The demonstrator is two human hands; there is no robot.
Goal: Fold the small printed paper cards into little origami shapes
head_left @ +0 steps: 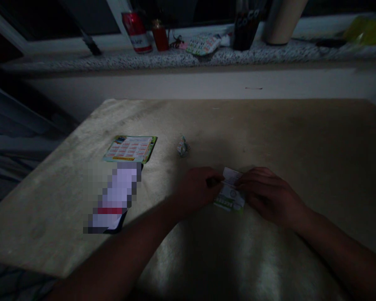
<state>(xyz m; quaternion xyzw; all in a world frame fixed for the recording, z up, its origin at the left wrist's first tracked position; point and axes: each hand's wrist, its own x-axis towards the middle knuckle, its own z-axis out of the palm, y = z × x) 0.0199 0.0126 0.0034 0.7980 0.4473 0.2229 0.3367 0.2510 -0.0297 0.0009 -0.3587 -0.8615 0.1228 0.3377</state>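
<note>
The left hand (197, 187) pinches the left edge of a small, creased, rectangular white-and-green printed paper (230, 196) over the mottled beige worktop (269, 129); the right hand (269, 194) grips the paper's right edge. Left of the paper are 2 things: a small, crumpled, multicoloured wrapper (182, 147) and, farther off, a black-edged rectangular phone (119, 192).

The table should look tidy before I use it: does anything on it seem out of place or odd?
One thing: a small crumpled wad, perhaps a wrapper, lies beyond the left hand. It looks like litter, unlike the flat printed card and phone to its left. I see no spill, though the light is dim.
</note>
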